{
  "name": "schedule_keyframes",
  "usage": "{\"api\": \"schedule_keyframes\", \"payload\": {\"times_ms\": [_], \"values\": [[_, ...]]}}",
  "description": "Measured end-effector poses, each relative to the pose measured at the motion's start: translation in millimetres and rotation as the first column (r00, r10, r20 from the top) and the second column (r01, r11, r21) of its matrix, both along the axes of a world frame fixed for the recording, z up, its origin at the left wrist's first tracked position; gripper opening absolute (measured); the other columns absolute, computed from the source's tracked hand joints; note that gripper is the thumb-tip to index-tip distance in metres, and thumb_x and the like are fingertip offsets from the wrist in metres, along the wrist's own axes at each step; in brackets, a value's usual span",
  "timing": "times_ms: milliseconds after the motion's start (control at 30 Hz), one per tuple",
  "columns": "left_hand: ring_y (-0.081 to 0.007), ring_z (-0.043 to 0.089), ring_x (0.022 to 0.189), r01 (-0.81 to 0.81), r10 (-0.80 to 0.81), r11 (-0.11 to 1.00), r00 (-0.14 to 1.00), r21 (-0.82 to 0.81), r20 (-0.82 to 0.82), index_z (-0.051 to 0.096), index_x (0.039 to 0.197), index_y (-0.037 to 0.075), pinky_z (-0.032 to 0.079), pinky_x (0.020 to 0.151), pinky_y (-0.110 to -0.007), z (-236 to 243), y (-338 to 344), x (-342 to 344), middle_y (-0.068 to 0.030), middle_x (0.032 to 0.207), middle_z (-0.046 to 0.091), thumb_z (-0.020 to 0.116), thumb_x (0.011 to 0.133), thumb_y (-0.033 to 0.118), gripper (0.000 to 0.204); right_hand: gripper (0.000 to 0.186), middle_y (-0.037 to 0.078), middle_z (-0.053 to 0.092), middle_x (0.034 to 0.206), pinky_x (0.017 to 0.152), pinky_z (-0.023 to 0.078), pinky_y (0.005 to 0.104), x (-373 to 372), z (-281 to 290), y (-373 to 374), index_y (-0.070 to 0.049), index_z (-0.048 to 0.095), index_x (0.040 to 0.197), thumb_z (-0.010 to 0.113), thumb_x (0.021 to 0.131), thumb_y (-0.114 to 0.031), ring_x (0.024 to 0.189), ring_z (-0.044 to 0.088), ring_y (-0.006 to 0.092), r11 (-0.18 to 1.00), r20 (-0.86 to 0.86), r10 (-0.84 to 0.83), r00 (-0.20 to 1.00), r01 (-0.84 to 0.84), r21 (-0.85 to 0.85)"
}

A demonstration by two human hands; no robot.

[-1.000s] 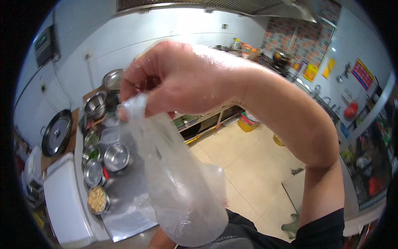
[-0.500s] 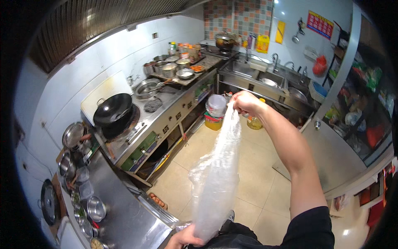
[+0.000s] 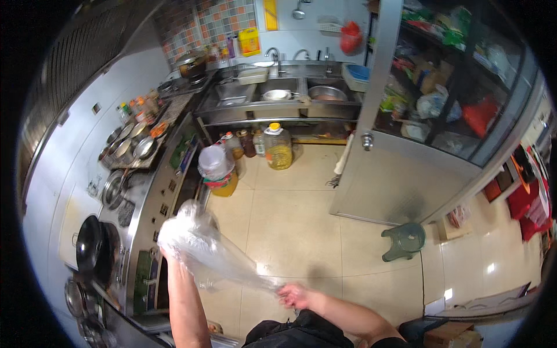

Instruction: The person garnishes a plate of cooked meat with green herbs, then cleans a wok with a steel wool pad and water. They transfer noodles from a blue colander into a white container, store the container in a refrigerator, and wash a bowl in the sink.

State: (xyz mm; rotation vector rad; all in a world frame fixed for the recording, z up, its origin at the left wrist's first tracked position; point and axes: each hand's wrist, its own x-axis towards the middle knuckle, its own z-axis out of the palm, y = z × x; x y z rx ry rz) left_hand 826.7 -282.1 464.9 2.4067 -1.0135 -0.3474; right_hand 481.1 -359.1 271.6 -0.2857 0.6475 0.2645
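A long clear plastic bag (image 3: 226, 255) stretches slantwise in front of me, above the tiled floor. My left hand (image 3: 169, 250) is at its wide, bunched upper end; the shiny film covers most of the fingers there. At the narrow lower end, the fingers of my right hand (image 3: 294, 296) are closed round the gathered plastic. The film is pulled out between the two hands, and its upper part is smeared by motion.
Along the left runs a stove counter with a black wok (image 3: 90, 246) and several metal pots. Bottles and a large oil jug (image 3: 278, 148) stand below the sink (image 3: 232, 93). A glazed door (image 3: 394, 168) and a green stool (image 3: 404, 242) are to the right.
My view has swung to the right. The right hand has come down from high up to near my body, while the left has risen; the bag now slants down to the right.
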Motion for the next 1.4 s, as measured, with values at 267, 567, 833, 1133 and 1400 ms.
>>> {"api": "schedule_keyframes", "payload": {"times_ms": [267, 567, 833, 1133, 1400], "values": [[-0.0199, 0.058, 0.078, 0.099, -0.654, 0.757, 0.095, -0.646, -0.751, 0.052, 0.1, 0.003, 0.048, 0.07, -0.032, 54.1, -140.0, -118.2, -0.0059, 0.083, 0.059, 0.064, 0.088, 0.01, 0.018, 0.016, 0.001, 0.058, 0.072, 0.055, 0.045, 0.0297, 58.1, 26.9, -240.0, -0.012, 0.064, 0.088, 0.052, 0.097, -0.017, 0.06, 0.054, 0.013, 0.709, 0.152, -0.411, 0.899, 0.42, -0.566], [-0.0255, 0.062, 0.075, -0.621, 0.129, 0.712, 0.575, -0.328, -0.808, 0.056, 0.105, -0.002, 0.052, 0.067, -0.04, -151.3, -328.2, 114.5, -0.0159, 0.09, 0.064, 0.058, 0.091, 0.017, 0.024, 0.013, 0.011, 0.056, 0.098, 0.077, 0.05, 0.0363, 218.1, 169.9, -176.6, -0.002, 0.057, 0.101, 0.061, 0.09, -0.007, 0.088, 0.058, 0.023, -0.306, 0.398, -0.02, 0.917, 0.373, -0.876], [-0.0239, 0.067, 0.074, 0.009, -0.302, 0.95, -0.23, -0.312, -0.925, 0.061, 0.104, 0.003, 0.057, 0.066, -0.036, -74.7, -398.1, 137.5, -0.0129, 0.09, 0.068, 0.056, 0.095, 0.018, 0.019, 0.014, 0.002, 0.061, 0.082, 0.055, 0.042, 0.0237, 225.8, 45.6, -399.2, -0.007, 0.064, 0.103, 0.059, 0.09, -0.004, 0.072, 0.056, 0.0088, 0.681, 0.082, -0.631, 0.771, 0.602, -0.417], [-0.0327, 0.059, 0.097, 0.58, -0.701, 0.577, 0.713, -0.575, 0.015, 0.056, 0.097, 0.003, 0.047, 0.088, -0.04, -91.6, -560.6, 85.5, -0.0164, 0.1, 0.061, 0.062, 0.077, -0.001, 0.021, 0.018, 0.001, 0.059, 0.076, 0.057, 0.045, 0.0286, 235.9, 114.0, -504.4, -0.002, 0.066, 0.101, 0.066, 0.084, -0.006, 0.063, 0.054, 0.0105, -0.005, 0.139, -0.71, 0.69, 0.192, -0.981], [-0.0183, 0.06, 0.106, 0.664, -0.868, 0.455, 0.182, -0.594, -0.462, 0.062, 0.118, 0.0, 0.047, 0.092, -0.031, -75.6, -665.4, 75.0, -0.0113, 0.116, 0.064, 0.067, 0.082, 0.0, 0.036, 0.018, -0.002, 0.058, 0.074, 0.05, 0.035, 0.0235, 194.1, 95.2, -641.8, -0.004, 0.067, 0.1, 0.067, 0.081, -0.005, 0.062, 0.05, 0.0066, 0.219, 0.161, -0.777, 0.609, 0.501, -0.837]]}}
